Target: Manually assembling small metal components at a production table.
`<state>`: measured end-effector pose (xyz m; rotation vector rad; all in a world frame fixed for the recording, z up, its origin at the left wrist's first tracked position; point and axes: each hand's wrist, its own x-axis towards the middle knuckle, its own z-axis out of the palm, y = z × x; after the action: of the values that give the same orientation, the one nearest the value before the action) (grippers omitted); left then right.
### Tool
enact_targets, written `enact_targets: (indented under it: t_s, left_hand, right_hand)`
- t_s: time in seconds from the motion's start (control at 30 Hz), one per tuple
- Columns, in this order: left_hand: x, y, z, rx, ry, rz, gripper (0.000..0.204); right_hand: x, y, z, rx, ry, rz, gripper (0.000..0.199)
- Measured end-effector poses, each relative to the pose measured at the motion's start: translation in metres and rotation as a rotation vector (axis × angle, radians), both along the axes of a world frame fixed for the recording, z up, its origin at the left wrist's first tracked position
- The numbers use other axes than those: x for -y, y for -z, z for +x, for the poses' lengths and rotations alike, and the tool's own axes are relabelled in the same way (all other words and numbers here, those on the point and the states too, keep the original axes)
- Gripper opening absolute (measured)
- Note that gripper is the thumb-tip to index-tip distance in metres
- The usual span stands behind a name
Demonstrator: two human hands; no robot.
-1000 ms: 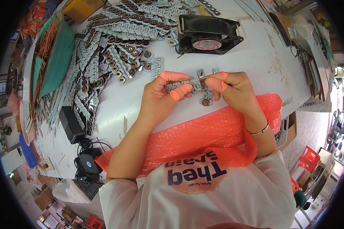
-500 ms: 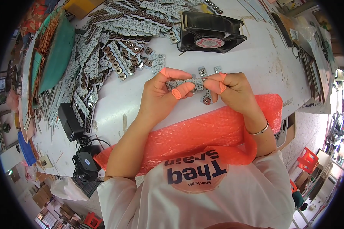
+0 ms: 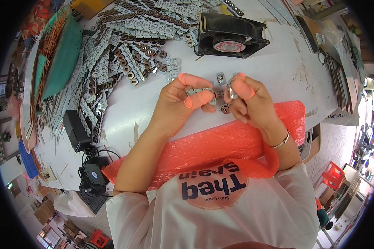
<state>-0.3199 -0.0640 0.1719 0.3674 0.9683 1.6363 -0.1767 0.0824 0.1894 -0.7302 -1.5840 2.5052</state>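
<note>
Orange finger cots cover the thumb and a finger of each hand. My left hand (image 3: 174, 101) is closed on a short strip of small grey square parts (image 3: 198, 90), pinched between thumb and fingers. Just to the right, my right hand (image 3: 253, 99) pinches a small silvery-grey piece (image 3: 231, 89), apart from the strip; the fingers partly hide it. Single square pieces with round centres lie on the table around the hands: one loose piece (image 3: 221, 78) beyond them, and a brown-centred piece (image 3: 225, 109) below the gap between them.
A large heap of similar grey and brown strips (image 3: 108, 62) spreads across the back left. A black fan (image 3: 232, 35) stands behind my hands. Red bubble wrap (image 3: 203, 145) lies along the near edge. Black adapters with cables (image 3: 77, 130) and a green basin (image 3: 64, 58) are at left.
My hands have drawn apart, opening a gap between the strip and the right fingers. The right hand has turned and now holds a small separate piece.
</note>
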Motion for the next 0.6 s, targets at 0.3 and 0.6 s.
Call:
enact_targets:
  t_s: [0.3,0.6]
  left_hand:
    - [-0.0035,0.007,0.0095,-0.741,-0.171,0.183,0.03]
    - [-0.0067,0.0069,0.0095,-0.775,-0.225,0.273,0.04]
  right_hand:
    - [0.0034,0.0042,-0.0033,-0.077,0.071,0.406,0.029]
    - [0.003,-0.0007,-0.0072,0.05,0.019,0.095,0.029]
